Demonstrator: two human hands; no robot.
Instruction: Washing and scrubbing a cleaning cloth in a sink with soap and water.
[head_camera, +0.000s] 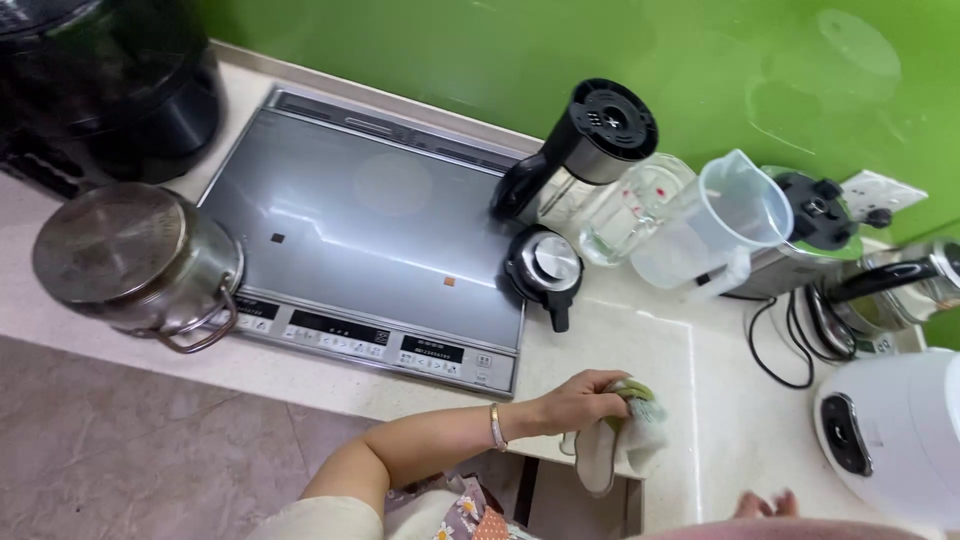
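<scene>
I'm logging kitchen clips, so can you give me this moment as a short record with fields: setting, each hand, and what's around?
setting: pale kitchen counter against a green wall
left hand: left hand, gold bracelet at the wrist, pressing a whitish-green cloth at the counter's front edge
right hand: right hand, only fingertips showing at the bottom edge, resting on the counter, holding nothing visible
cooktop: glass induction cooktop, bare
left of cooktop: lidded steel pot
behind the cloth: clear plastic jug, black blender base
far right: white appliance

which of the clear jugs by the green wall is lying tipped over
The plastic jug with the white handle, its open mouth facing the camera. The glass jar beside it, left, stands upright next to the black blender base.
</scene>
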